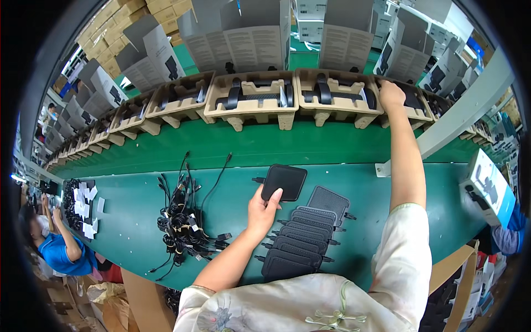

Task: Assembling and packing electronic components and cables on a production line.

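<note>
The left hand (260, 214) grips a flat black pad (285, 181) over the green table (138, 216). Its small plug (258, 180) points left; together they run longest side to side. The right hand (391, 94) is at a brown tray (409, 113); I can't tell if it holds anything.

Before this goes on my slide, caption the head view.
Left hand holding a black pad, right hand at a tray, with cables and more pads on the green bench.
</note>
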Demonstrator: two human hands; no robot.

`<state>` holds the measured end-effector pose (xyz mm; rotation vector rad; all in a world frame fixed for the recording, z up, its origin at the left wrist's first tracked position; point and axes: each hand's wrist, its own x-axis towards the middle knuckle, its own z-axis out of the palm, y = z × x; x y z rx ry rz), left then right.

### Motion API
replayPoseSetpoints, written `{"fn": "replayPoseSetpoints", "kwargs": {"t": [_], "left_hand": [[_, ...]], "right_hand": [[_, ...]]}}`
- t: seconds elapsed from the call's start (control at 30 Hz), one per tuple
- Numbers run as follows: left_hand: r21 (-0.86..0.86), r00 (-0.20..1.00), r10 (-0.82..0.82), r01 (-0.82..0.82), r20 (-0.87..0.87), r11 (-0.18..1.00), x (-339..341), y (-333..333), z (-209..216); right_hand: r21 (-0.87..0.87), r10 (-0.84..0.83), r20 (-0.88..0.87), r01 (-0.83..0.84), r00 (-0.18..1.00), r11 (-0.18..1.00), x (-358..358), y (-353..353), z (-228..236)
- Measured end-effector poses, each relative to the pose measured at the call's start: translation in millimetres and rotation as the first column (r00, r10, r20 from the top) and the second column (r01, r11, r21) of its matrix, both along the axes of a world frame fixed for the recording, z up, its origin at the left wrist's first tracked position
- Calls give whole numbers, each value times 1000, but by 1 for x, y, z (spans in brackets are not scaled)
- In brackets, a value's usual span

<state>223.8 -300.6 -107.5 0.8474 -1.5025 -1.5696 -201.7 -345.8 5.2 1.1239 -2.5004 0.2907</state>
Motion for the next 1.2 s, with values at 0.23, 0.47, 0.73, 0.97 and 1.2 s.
{"fn": "replayPoseSetpoints", "kwargs": {"t": [0.23,0.47,0.73,0.97,1.2], "left_hand": [[15,999,34,-34,7,999,2,-3,3],[-5,999,41,-41,18,999,8,-9,-2],[46,995,42,-39,-88,998,16,-17,10],[140,976,-27,58,-216,988,22,-17,43],[191,890,7,90,-457,977,13,-10,67]], "right_hand": [[314,-110,-20,111,994,943,-5,-17,7],[342,-158,85,120,984,932,-9,-22,10],[241,-197,-193,241,961,940,5,-15,0],[-108,-119,-562,70,819,992,64,12,-10],[-687,744,667,-416,-37,595,245,69,-22]]}}
